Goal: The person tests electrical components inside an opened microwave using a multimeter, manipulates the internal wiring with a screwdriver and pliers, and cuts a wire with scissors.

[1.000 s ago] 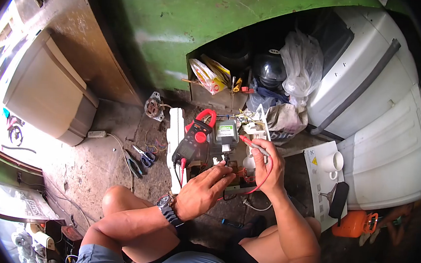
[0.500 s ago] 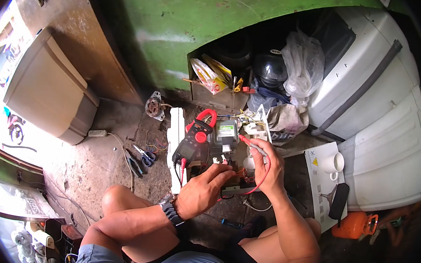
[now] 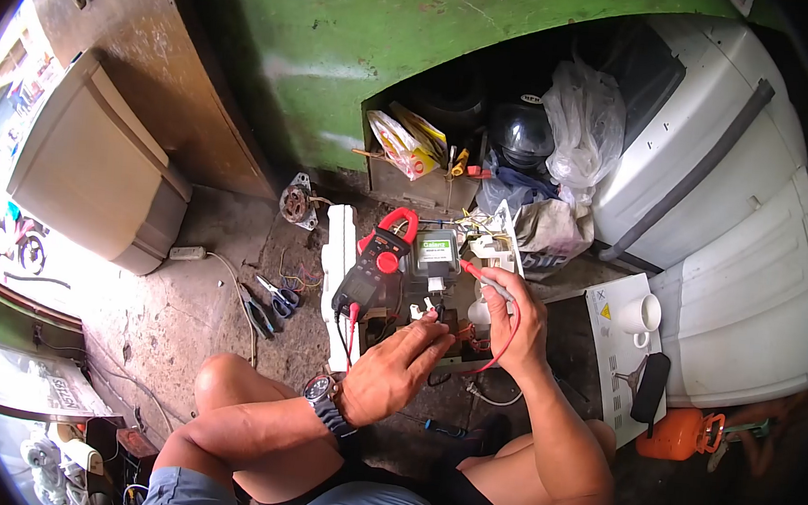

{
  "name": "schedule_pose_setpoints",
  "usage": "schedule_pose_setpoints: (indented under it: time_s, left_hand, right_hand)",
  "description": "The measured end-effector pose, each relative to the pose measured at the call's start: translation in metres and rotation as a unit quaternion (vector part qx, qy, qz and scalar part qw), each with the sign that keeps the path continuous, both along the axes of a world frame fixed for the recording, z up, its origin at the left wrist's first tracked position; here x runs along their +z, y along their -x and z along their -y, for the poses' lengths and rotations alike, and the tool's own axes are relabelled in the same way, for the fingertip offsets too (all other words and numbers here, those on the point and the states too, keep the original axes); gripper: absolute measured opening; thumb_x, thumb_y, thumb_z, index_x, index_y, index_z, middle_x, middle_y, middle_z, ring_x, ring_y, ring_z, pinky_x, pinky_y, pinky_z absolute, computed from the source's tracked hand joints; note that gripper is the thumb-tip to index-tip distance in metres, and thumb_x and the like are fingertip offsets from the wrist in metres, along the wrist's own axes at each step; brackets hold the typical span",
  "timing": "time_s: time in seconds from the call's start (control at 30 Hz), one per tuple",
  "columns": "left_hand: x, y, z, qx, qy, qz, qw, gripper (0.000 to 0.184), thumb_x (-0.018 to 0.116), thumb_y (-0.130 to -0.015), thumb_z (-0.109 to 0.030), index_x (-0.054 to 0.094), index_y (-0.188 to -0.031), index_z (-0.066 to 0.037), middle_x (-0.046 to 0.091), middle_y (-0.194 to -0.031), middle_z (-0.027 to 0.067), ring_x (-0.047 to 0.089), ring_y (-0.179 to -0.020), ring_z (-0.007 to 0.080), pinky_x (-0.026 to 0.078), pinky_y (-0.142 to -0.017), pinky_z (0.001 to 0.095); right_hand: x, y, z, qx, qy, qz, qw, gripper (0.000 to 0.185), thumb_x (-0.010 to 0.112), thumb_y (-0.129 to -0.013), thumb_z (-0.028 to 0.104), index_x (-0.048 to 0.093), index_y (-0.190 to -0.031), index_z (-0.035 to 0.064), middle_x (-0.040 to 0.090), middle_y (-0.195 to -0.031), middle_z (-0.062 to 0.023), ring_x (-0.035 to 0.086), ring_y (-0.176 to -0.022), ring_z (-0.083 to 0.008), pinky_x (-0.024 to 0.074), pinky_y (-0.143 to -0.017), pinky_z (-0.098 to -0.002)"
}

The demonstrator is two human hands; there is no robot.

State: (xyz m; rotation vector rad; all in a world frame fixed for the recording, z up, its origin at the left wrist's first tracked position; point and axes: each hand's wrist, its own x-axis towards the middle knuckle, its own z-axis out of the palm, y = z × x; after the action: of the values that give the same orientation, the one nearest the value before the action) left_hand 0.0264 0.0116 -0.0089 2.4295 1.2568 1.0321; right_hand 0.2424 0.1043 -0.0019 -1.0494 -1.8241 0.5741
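Observation:
My right hand (image 3: 519,320) is closed around a red test probe (image 3: 475,271), whose tip points at a dark, clear-sided box with a green and white label (image 3: 437,248). The red lead loops below that hand. My left hand (image 3: 399,371) is closed at small white connectors (image 3: 424,309); its fingertips pinch something dark that I cannot make out. A red and black clamp meter (image 3: 380,265) rests left of the labelled box, leads plugged into its lower end. Both hands work over an opened appliance with a white casing (image 3: 339,247) and wires inside.
Pliers (image 3: 258,314) and scissors (image 3: 279,295) lie on the floor at left, near a round motor part (image 3: 297,202). At right are a white panel (image 3: 612,331) with a white mug (image 3: 643,313), and an orange gas cylinder (image 3: 670,433). A green wall (image 3: 316,46) stands ahead.
My left hand has turned slightly and its fingers have shifted at the connectors, bringing the watch face into fuller view. My right hand and the red probe stay nearly still.

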Motion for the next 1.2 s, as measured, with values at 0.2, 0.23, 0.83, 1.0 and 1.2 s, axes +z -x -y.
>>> schedule_pose_setpoints:
  time_s: [0.2, 0.23, 0.83, 1.0, 1.2]
  left_hand:
    - [0.0044, 0.0, -0.0003, 0.007, 0.018, 0.002, 1.0, 0.064, 0.069, -0.075, 0.013, 0.067, -0.138, 0.001, 0.065, -0.138, 0.0177, 0.067, -0.135, 0.0387, 0.062, -0.106, 0.045]
    - [0.0036, 0.0, -0.0006, 0.007, 0.018, 0.002, 1.0, 0.064, 0.069, -0.075, 0.013, 0.067, -0.138, 0.001, 0.065, -0.138, 0.0177, 0.067, -0.135, 0.0387, 0.062, -0.106, 0.045]
    - [0.0024, 0.0022, -0.0002, 0.004, 0.065, 0.018, 0.998, 0.067, 0.068, -0.079, 0.012, 0.066, -0.143, -0.005, 0.064, -0.141, 0.013, 0.064, -0.141, 0.0343, 0.066, -0.099, 0.0424]
    - [0.0019, 0.0016, -0.0012, 0.002, 0.058, 0.02, 0.998, 0.068, 0.068, -0.078, 0.012, 0.066, -0.144, -0.005, 0.063, -0.142, 0.0123, 0.064, -0.14, 0.0344, 0.066, -0.1, 0.0427]
    - [0.0012, 0.0007, -0.0009, 0.008, 0.058, 0.02, 0.998, 0.067, 0.067, -0.078, 0.013, 0.066, -0.143, -0.005, 0.064, -0.14, 0.0122, 0.065, -0.139, 0.0346, 0.066, -0.099, 0.0427]
  right_hand:
    - [-0.0015, -0.0007, 0.0001, 0.001, -0.004, 0.001, 1.0, 0.022, 0.068, -0.109, 0.015, 0.073, -0.124, -0.0003, 0.079, -0.11, -0.0185, 0.079, -0.099, -0.0324, 0.0603, -0.086, -0.0406]
    - [-0.0016, -0.0003, -0.0003, 0.001, -0.004, 0.001, 1.0, 0.022, 0.068, -0.109, 0.015, 0.073, -0.124, -0.0003, 0.079, -0.11, -0.0185, 0.079, -0.099, -0.0324, 0.0603, -0.086, -0.0406]
    - [-0.001, -0.0018, 0.0007, 0.008, 0.03, -0.003, 1.0, 0.02, 0.067, -0.109, 0.013, 0.07, -0.125, 0.0011, 0.078, -0.111, -0.0205, 0.079, -0.099, -0.0373, 0.0603, -0.085, -0.0426]
    - [-0.0081, -0.0062, -0.0018, 0.0, 0.05, -0.003, 0.999, 0.023, 0.068, -0.111, 0.017, 0.072, -0.126, -0.0001, 0.08, -0.106, -0.0173, 0.08, -0.097, -0.0256, 0.0601, -0.086, -0.037]
    - [-0.0034, -0.0055, -0.0007, -0.004, 0.065, 0.007, 0.998, 0.025, 0.067, -0.111, 0.018, 0.073, -0.126, -0.0004, 0.081, -0.109, -0.0172, 0.079, -0.098, -0.0235, 0.0599, -0.086, -0.0365]
